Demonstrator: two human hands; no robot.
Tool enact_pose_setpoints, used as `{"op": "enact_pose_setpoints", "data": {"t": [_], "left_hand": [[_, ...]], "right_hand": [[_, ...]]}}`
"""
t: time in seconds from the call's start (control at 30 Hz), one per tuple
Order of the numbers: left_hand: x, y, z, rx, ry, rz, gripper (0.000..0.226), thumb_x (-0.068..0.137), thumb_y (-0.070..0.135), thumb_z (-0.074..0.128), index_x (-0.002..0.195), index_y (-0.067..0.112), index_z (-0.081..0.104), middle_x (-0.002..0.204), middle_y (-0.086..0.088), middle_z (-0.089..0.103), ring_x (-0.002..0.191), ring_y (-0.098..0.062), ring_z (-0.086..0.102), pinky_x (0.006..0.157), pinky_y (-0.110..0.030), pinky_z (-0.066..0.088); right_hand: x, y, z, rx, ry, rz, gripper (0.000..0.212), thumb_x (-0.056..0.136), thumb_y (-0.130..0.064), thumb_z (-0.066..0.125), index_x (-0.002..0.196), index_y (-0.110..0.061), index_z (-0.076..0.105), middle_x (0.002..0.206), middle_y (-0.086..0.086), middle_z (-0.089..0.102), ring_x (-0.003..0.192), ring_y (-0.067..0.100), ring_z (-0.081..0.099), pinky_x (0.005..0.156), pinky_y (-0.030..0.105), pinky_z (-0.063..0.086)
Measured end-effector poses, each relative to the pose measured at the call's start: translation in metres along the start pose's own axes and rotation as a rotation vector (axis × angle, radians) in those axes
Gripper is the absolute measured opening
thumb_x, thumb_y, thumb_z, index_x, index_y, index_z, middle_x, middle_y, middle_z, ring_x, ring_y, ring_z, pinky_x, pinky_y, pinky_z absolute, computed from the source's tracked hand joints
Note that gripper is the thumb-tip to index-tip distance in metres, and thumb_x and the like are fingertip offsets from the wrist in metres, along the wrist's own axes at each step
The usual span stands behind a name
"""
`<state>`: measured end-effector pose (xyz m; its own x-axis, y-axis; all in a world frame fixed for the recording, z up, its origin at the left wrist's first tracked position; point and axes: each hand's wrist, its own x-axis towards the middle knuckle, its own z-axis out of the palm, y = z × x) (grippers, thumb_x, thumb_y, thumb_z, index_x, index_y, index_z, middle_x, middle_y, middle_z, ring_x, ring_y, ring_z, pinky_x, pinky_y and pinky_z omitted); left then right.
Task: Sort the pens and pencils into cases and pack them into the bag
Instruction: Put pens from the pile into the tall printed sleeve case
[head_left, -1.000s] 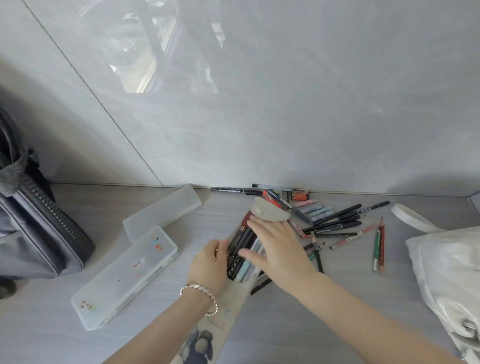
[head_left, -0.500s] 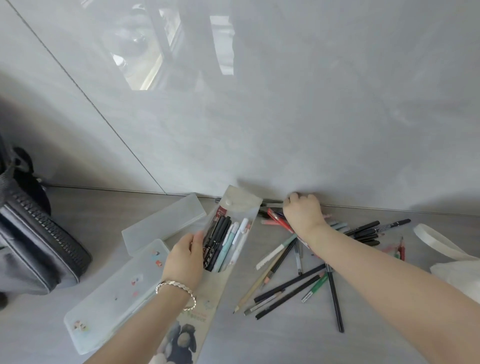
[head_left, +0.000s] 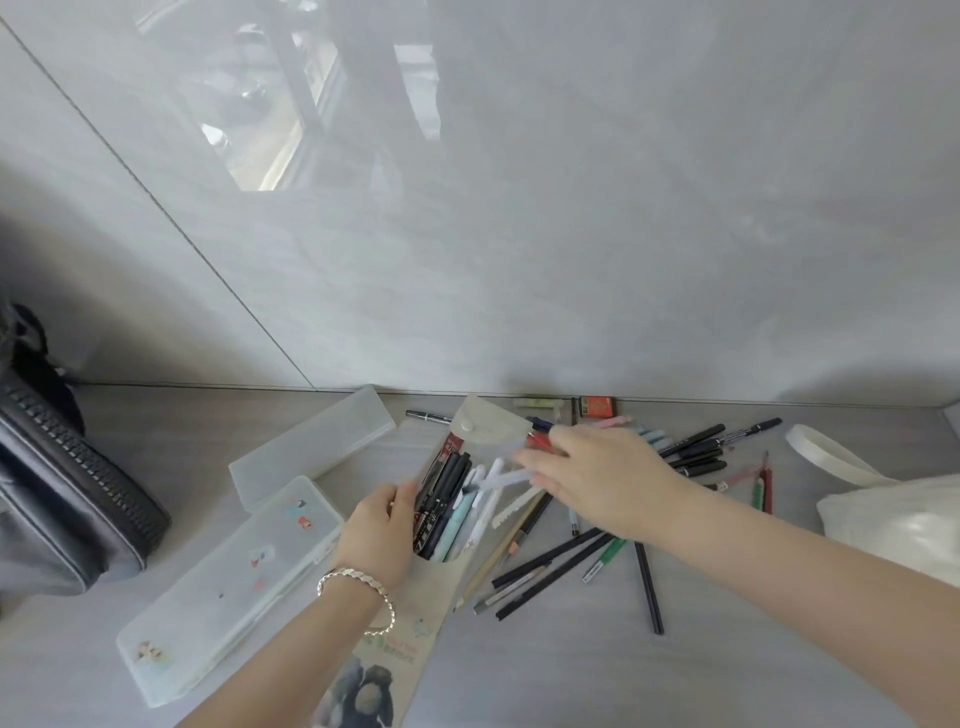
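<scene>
A flat paper pouch (head_left: 400, 629) with a monkey picture lies open on the table, its flap (head_left: 491, 427) folded back; several black and pale pens (head_left: 447, 506) stick out of its mouth. My left hand (head_left: 382, 527) grips the pouch's left edge beside the mouth. My right hand (head_left: 602, 470) hovers just right of the mouth and pinches a few pens, a red one (head_left: 540, 441) and a blurred white one (head_left: 501, 480), their tips over the opening. Loose pens and pencils (head_left: 550, 569) lie scattered to the right.
Two translucent hard cases, a plain case (head_left: 311, 447) and a stickered case (head_left: 228, 592), lie left of the pouch. A grey zipped bag (head_left: 67, 499) stands at far left, a white bag (head_left: 898, 519) at far right. An orange box (head_left: 597, 406) sits against the wall.
My right hand left the pens by the wall and came back left to the pouch mouth with a few pens in its fingers. My left hand stays on the pouch.
</scene>
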<state>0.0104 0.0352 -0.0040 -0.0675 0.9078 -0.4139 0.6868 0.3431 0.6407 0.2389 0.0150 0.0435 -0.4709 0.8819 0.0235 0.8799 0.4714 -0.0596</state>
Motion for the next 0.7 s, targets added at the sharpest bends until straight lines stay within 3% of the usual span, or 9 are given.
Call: {"op": "enact_pose_setpoints", "data": {"t": [0.07, 0.13, 0.27, 0.4, 0.47, 0.53, 0.63, 0.7], "left_hand": [[-0.009, 0.004, 0.002, 0.014, -0.013, 0.032, 0.040, 0.095, 0.033, 0.040, 0.059, 0.018, 0.044, 0.054, 0.001, 0.045, 0.052, -0.014, 0.042, 0.050, -0.028, 0.029], [-0.020, 0.009, 0.005, 0.021, -0.028, 0.077, 0.038, 0.094, 0.033, 0.041, 0.059, 0.020, 0.046, 0.053, 0.002, 0.046, 0.051, -0.013, 0.043, 0.049, -0.027, 0.029], [-0.039, 0.018, 0.011, -0.034, -0.079, 0.143, 0.038, 0.094, 0.029, 0.044, 0.058, 0.017, 0.045, 0.050, 0.004, 0.043, 0.050, -0.011, 0.039, 0.046, -0.018, 0.031], [-0.053, 0.022, 0.013, -0.107, -0.150, 0.167, 0.033, 0.092, 0.017, 0.046, 0.059, 0.014, 0.047, 0.052, 0.004, 0.047, 0.051, -0.011, 0.040, 0.050, -0.022, 0.033], [-0.056, 0.024, 0.010, -0.144, -0.132, 0.160, 0.033, 0.093, 0.020, 0.046, 0.061, 0.012, 0.049, 0.053, 0.003, 0.047, 0.053, -0.013, 0.040, 0.051, -0.024, 0.034], [-0.056, 0.027, 0.006, -0.166, -0.078, 0.165, 0.036, 0.094, 0.027, 0.044, 0.062, 0.010, 0.048, 0.053, 0.002, 0.043, 0.054, -0.014, 0.038, 0.052, -0.026, 0.032], [-0.056, 0.028, 0.002, -0.166, -0.039, 0.172, 0.039, 0.094, 0.030, 0.043, 0.063, 0.008, 0.049, 0.052, 0.002, 0.040, 0.052, -0.015, 0.037, 0.051, -0.026, 0.029], [-0.058, 0.029, 0.003, -0.121, -0.040, 0.186, 0.039, 0.095, 0.032, 0.042, 0.070, 0.004, 0.054, 0.053, 0.001, 0.042, 0.053, -0.016, 0.039, 0.052, -0.028, 0.030]], "right_hand": [[-0.008, -0.012, -0.002, -0.082, 0.027, -0.138, 0.022, 0.082, -0.033, 0.062, 0.101, -0.026, 0.070, 0.063, -0.004, 0.055, 0.053, 0.013, 0.052, 0.046, 0.020, 0.036], [-0.010, -0.021, -0.004, -0.092, 0.073, -0.235, 0.025, 0.071, -0.030, 0.075, 0.096, -0.029, 0.072, 0.061, -0.007, 0.056, 0.055, 0.012, 0.053, 0.053, 0.019, 0.041], [-0.010, -0.050, -0.006, -0.045, 0.161, -0.330, 0.022, 0.070, -0.017, 0.068, 0.087, -0.031, 0.070, 0.063, -0.006, 0.052, 0.057, 0.014, 0.050, 0.060, 0.023, 0.041], [-0.010, -0.070, -0.004, 0.063, 0.249, -0.354, 0.013, 0.080, -0.022, 0.066, 0.068, -0.023, 0.066, 0.068, -0.002, 0.056, 0.063, 0.016, 0.051, 0.070, 0.026, 0.040], [-0.014, -0.069, -0.004, 0.291, 0.245, -0.278, 0.015, 0.081, -0.025, 0.068, 0.074, -0.012, 0.070, 0.078, 0.006, 0.061, 0.073, 0.022, 0.056, 0.080, 0.032, 0.045], [-0.022, -0.069, -0.007, 0.430, 0.281, -0.038, 0.021, 0.082, -0.027, 0.067, 0.089, -0.008, 0.071, 0.092, 0.008, 0.064, 0.087, 0.022, 0.058, 0.087, 0.030, 0.044], [-0.033, -0.071, -0.003, 0.446, 0.335, 0.272, 0.028, 0.082, -0.020, 0.065, 0.107, -0.008, 0.067, 0.110, 0.006, 0.064, 0.104, 0.020, 0.059, 0.091, 0.031, 0.048], [-0.036, -0.073, 0.002, 0.452, 0.300, 0.377, 0.038, 0.085, -0.022, 0.063, 0.119, -0.008, 0.060, 0.124, 0.007, 0.058, 0.116, 0.021, 0.053, 0.100, 0.030, 0.040]]}}
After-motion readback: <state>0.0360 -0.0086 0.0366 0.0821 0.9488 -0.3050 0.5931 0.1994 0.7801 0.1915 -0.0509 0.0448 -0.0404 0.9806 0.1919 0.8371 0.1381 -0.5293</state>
